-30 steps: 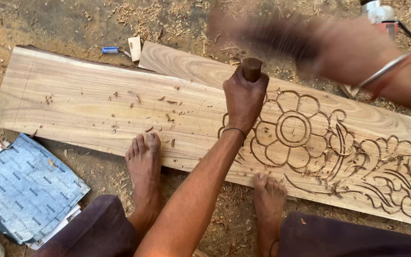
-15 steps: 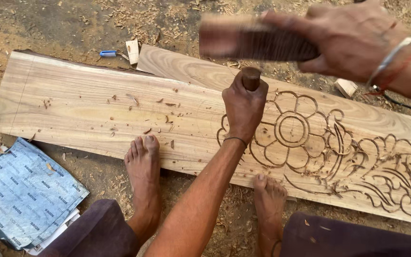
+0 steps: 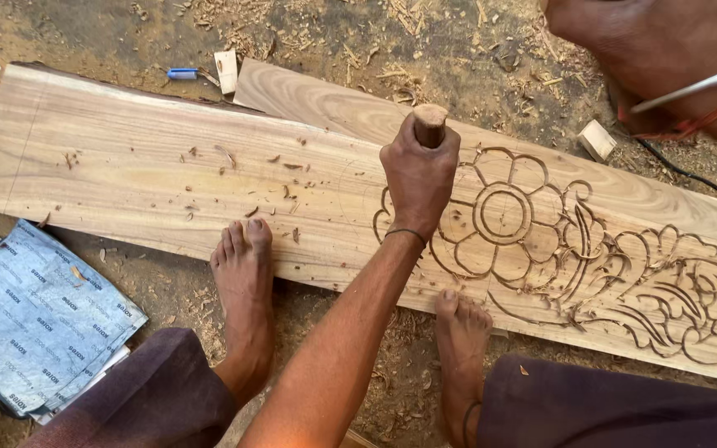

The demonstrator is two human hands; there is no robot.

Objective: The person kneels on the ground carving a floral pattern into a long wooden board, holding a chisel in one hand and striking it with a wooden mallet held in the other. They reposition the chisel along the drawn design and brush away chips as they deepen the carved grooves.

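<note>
Left hand (image 3: 418,178) fisted tight around round-topped wooden chisel handle (image 3: 430,124), upright on long pale carved plank (image 3: 151,166). Right hand (image 3: 657,41) raised at frame edge; its grip can't be told. Best keep the chisel steady on the petal line.

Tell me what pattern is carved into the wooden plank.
A large round flower with leafy scrolls, cut into the pale wooden plank; the head view shows it.

woodcarving workshop - carved plank (image 3: 209,178), shavings (image 3: 292,33) on dirt
</note>
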